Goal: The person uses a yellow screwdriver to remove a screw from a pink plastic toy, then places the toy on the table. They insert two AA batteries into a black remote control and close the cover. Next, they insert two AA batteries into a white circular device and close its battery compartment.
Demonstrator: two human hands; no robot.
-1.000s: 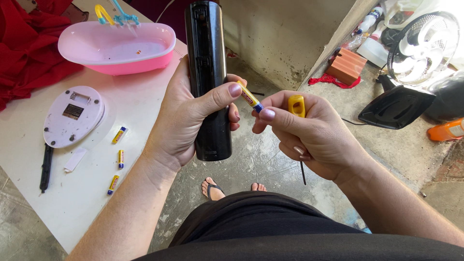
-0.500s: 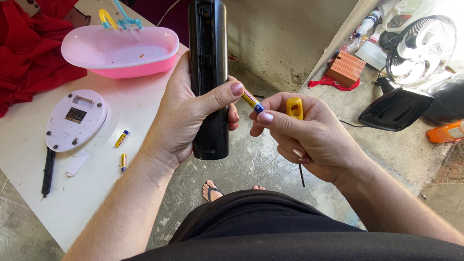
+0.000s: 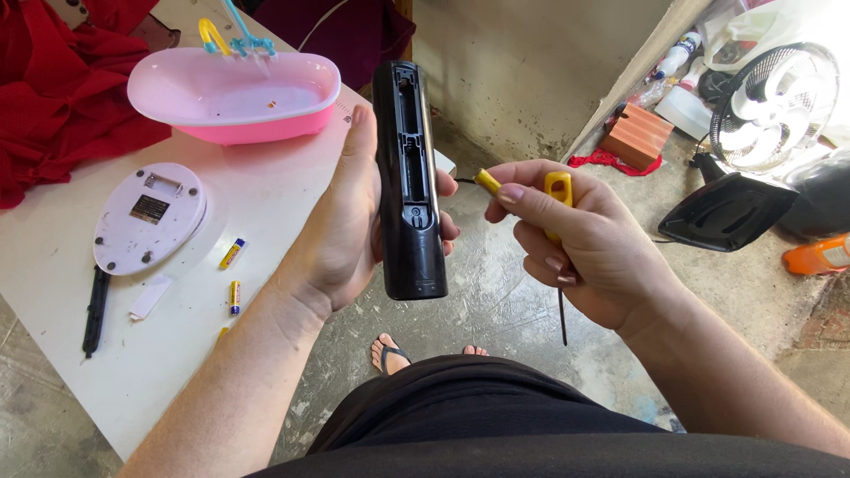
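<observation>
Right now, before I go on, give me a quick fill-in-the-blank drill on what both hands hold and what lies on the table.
1. The left hand holds a long black remote-like device upright, its empty battery compartment facing the ____.
2. The right hand pinches a small battery whose visible end is ____ in colour.
3. The screwdriver tucked in the right hand has a ____ handle.
4. On the white table, the toy bathtub is ____.

Missing words: camera; yellow; yellow; pink

- Both forearms are left bare; no sleeves are seen.
- Dark clothing (image 3: 496, 416) is worn over the lap.
- A black-strapped flip-flop (image 3: 388, 352) is worn on one foot.
</observation>
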